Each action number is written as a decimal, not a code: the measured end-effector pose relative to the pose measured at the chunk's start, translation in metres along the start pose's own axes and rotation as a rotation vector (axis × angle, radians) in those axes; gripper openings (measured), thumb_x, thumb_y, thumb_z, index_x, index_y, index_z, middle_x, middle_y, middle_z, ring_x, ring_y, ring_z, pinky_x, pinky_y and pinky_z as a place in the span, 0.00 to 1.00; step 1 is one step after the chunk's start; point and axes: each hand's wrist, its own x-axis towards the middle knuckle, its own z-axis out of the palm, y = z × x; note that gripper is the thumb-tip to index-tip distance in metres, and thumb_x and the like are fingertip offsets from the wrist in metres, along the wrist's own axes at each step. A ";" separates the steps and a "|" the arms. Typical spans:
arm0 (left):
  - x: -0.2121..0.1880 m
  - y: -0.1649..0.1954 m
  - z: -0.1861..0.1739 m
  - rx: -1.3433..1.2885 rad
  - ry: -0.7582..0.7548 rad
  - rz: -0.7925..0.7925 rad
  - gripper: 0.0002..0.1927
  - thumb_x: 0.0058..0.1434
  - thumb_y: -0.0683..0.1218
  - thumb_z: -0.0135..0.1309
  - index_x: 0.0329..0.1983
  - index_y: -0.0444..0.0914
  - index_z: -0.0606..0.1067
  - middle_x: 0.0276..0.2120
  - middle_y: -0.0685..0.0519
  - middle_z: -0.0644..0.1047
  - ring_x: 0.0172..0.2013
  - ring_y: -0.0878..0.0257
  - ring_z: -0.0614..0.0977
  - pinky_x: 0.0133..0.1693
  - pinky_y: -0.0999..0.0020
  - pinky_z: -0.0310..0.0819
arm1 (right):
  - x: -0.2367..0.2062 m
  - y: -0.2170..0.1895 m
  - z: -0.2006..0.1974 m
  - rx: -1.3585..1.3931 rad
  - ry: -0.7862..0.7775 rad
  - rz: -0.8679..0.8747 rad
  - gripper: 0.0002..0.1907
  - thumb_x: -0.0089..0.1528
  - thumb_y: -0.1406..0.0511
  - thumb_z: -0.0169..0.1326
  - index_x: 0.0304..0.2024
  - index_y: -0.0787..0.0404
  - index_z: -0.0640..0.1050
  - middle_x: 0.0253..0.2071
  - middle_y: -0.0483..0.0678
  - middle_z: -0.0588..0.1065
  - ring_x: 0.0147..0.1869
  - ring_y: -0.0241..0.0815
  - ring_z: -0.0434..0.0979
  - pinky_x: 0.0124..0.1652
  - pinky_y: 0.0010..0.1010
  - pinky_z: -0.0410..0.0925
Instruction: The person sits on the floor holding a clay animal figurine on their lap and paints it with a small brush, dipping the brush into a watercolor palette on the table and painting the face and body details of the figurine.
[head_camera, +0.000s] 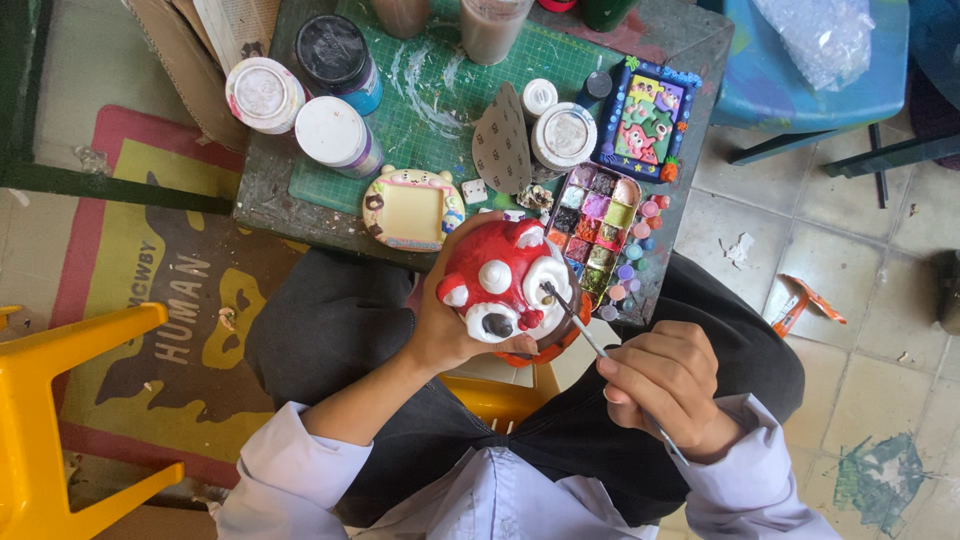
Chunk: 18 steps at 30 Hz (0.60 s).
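- Gripping red-and-white animal figurine (500, 280): left hand (445, 325), fingers wrapped around it.
- Right hand (665, 385) fingers pinched on thin paintbrush (590, 335); tip touching figurine.
- Paint palette (595, 225) just beside.

Left hand (445, 325) raised, palm and fingers wrapped in a cupping grip, forearm bare, white sleeve pushed to the elbow. Right hand (665, 385) lower, just beside it, fingers pinched closed, wrist bent inward.

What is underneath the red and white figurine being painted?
The left hand cups the red and white figurine from below, above the person's dark trousers. An orange rim shows beneath it. Its underside is hidden. The right hand holds a brush to it.
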 end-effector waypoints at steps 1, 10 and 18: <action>0.000 0.000 0.000 0.005 0.001 0.004 0.61 0.45 0.56 0.79 0.76 0.37 0.56 0.69 0.47 0.68 0.70 0.56 0.73 0.73 0.57 0.70 | -0.001 0.001 0.001 0.005 0.004 0.004 0.08 0.65 0.66 0.59 0.43 0.64 0.79 0.36 0.47 0.77 0.41 0.45 0.76 0.38 0.37 0.70; 0.000 -0.003 -0.003 0.053 0.013 0.043 0.61 0.43 0.54 0.79 0.76 0.39 0.57 0.69 0.48 0.69 0.69 0.55 0.74 0.73 0.55 0.71 | 0.010 -0.003 -0.014 0.045 -0.046 0.033 0.06 0.67 0.66 0.56 0.41 0.63 0.78 0.33 0.49 0.76 0.40 0.46 0.77 0.38 0.39 0.72; 0.003 0.003 0.003 0.013 -0.032 -0.017 0.58 0.43 0.51 0.81 0.74 0.39 0.60 0.66 0.47 0.72 0.66 0.55 0.78 0.71 0.54 0.76 | -0.007 0.016 0.005 0.406 0.470 0.257 0.24 0.74 0.52 0.43 0.36 0.65 0.72 0.23 0.47 0.72 0.26 0.40 0.72 0.29 0.33 0.66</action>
